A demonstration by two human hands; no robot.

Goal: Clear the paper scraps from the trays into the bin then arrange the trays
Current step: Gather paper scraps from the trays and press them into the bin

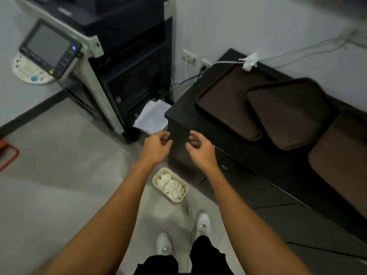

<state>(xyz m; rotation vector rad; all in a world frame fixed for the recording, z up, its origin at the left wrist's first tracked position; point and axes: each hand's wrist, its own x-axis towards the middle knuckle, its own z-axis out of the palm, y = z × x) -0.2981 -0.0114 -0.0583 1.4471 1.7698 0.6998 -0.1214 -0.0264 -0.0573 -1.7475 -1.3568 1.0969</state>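
Three dark brown trays lie on a black cabinet at the right. The far tray lies flat. A second tray overlaps its right edge and sits tilted. A third tray runs off the right edge of the view. No scraps show on them. A small cream bin stands on the floor below, filled with white paper scraps. My left hand and my right hand hover side by side above the bin, at the cabinet's near corner, fingers curled and apart, holding nothing.
A large photocopier stands at the left against the wall, with loose white sheets at its foot. Cables and a white rag lie at the cabinet's back edge. A red frame sits on the floor at far left. My white shoes stand below the bin.
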